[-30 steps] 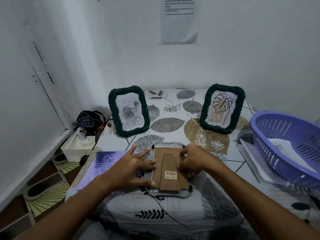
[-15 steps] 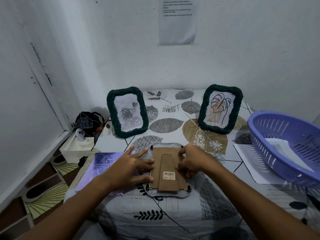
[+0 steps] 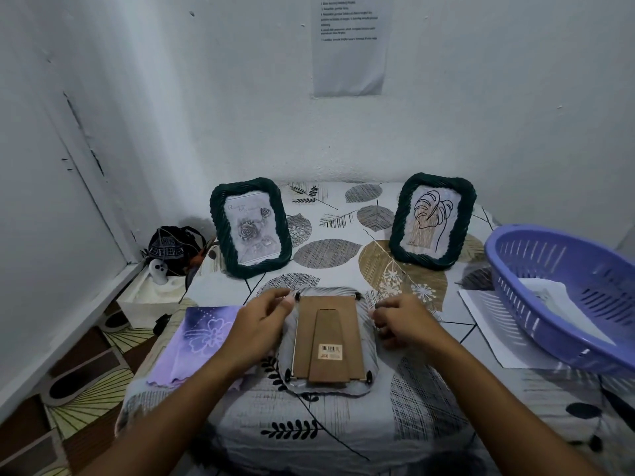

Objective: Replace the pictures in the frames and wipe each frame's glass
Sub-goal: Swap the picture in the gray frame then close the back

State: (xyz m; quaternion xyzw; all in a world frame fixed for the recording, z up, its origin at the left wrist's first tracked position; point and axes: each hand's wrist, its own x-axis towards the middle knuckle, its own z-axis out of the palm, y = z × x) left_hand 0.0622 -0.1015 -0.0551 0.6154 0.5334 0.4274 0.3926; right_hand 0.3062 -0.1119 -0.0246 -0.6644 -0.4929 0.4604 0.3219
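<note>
The face-down frame is flanked by the left hand and right hand, fingers loosely curled, nothing gripped (corner clips are best turned first).

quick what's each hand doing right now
Left hand: open, fingertips at the face-down frame.
Right hand: loosely curled, holding nothing, beside the frame.

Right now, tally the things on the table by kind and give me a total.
Picture frames: 3 (rose frame, leaf frame, face-down frame)
Purple cloths: 1
Purple baskets: 1
White paper sheets beside the basket: 1
Total: 6
</note>
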